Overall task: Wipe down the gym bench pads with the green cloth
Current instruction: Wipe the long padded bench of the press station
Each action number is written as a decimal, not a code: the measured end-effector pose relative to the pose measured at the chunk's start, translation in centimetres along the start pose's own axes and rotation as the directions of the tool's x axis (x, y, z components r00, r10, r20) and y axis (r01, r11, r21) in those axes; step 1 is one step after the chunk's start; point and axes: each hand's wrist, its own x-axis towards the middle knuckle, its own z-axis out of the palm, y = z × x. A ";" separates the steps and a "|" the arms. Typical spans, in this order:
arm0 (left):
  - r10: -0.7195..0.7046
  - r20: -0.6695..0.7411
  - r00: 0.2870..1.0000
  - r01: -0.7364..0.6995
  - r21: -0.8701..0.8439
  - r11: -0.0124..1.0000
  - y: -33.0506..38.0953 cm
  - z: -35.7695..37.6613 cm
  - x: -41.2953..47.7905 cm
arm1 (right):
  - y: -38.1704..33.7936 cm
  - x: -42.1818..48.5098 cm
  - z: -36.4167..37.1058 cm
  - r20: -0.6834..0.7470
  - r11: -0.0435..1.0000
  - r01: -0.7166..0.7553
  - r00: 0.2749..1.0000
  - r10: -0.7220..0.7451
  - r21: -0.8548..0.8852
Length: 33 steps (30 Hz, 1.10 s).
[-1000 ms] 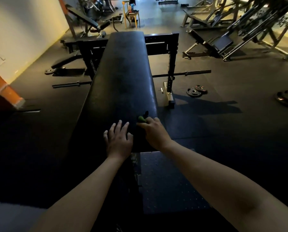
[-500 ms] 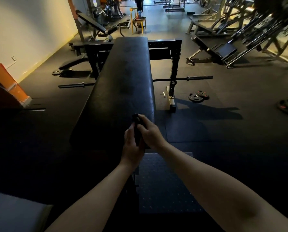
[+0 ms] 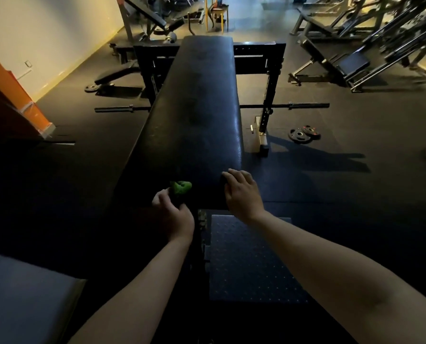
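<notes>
The left hand (image 3: 174, 217) has its grip clamped on the green cloth (image 3: 181, 187) at the near left edge of the pad (image 3: 202, 108). The right hand (image 3: 241, 192) rests loose-fingered on its near right corner. Open pad stretches beyond. Before, the hands were together.

The black pad (image 3: 202, 115) is carrying a green cloth (image 3: 181, 187) near its end, in the left hand (image 3: 176, 216); the right hand (image 3: 241, 193) is resting on its corner.

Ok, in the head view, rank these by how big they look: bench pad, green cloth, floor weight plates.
1. bench pad
2. weight plates
3. green cloth, only its visible part; the left hand hides the rest, so 2 versus 3 is unsure.
</notes>
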 end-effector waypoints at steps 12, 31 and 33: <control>-0.039 -0.118 0.992 0.044 0.036 0.998 4.4 9.9 -10.2 | 3.7 1.3 -1.1 0.022 0.954 0.194 0.979 -0.204 0.229; -0.105 -0.097 0.990 0.121 0.175 0.977 9.0 13.2 -11.1 | 8.6 2.6 -5.8 0.364 0.740 -0.016 0.878 -0.312 0.673; 0.010 -0.033 0.999 -0.002 0.222 0.975 9.9 13.7 -11.1 | 9.7 1.9 -5.9 0.308 0.659 -0.124 0.936 -0.171 0.741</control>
